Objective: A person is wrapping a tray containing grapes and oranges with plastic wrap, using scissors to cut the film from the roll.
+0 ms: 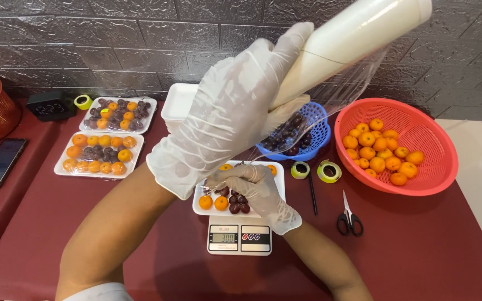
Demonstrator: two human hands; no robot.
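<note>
The scale (pixel 239 236) stands nearest, with a white tray (pixel 205 210) of fruit on it. Above the tray, the right hand (pixel 250 187) pinches the film (pixel 330 106) edge with its fingers pressed together. Higher above the scale, the left hand (pixel 235 106) has its fingers closed around the roll (pixel 352 39). Right of the scale lie scissors (pixel 349 218), 2 tape rolls (pixel 314 170) and a red basket (pixel 419 178).

The left hand (pixel 227 120), in a thin white glove, is raised high and close to the camera, its fingers wrapped firmly around what it grips, with the bare forearm slanting up from the lower left. The right hand (pixel 252 187), gloved the same way, sits lower and farther out, palm down, fingers curled and pinching, its bare forearm reaching in from the lower right.
</note>
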